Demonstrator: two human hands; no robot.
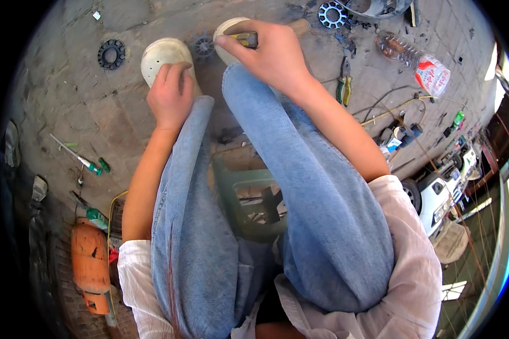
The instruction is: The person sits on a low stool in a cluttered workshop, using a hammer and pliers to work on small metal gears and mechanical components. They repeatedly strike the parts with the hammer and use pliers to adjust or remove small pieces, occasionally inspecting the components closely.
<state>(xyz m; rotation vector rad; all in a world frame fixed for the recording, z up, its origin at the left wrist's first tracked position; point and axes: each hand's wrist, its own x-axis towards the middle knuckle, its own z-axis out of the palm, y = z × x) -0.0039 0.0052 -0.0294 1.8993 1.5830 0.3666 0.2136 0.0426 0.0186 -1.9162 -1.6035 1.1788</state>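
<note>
right of the grey toothed disc [203, 44], my right grip [277, 53] pinches a yellow-and-dark piece [243, 39], best kept steady; left of it, i cannot tell whether my left grip [171, 97] closes on anything.

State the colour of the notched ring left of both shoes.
The notched ring is black, best in the head view.

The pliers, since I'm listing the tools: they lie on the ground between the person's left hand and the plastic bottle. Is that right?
Only the hand is wrong: it is the right hand. The head view shows the pliers lying on the ground between that hand and the plastic bottle.
</note>
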